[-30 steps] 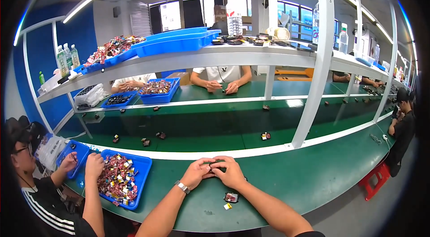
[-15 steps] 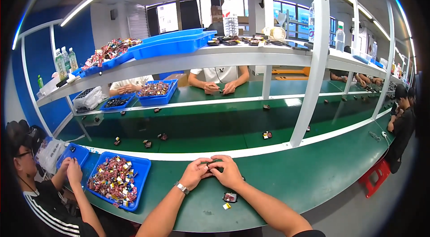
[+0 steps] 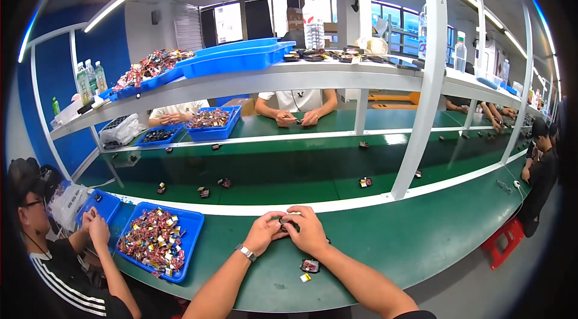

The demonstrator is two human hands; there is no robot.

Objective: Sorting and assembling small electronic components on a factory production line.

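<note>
My left hand [image 3: 263, 233], with a metal-banded watch at its wrist, pinches a small black part [image 3: 283, 221] over the green bench. Fingers of my right hand [image 3: 306, 230] close on the same part from the other side, hiding most of it. Below my right wrist lies a small open dark housing with a reddish circuit board [image 3: 310, 266]. Beside that housing sits a yellow-and-white battery piece [image 3: 306, 278]. A bit of another dark object shows behind my right hand.
To my left stands a blue tray [image 3: 195, 231] heaped with red boards and yellow-white pieces. A co-worker [image 3: 54, 259] works beside it. A white post [image 3: 415, 126] and rail separate my bench from a dark green belt [image 3: 289, 183] carrying scattered assemblies. A shelf with trays and bottles hangs above.
Assemblies on the belt have shifted slightly to the right. My hands stay together on the black part, with a slight movement of the fingers.
</note>
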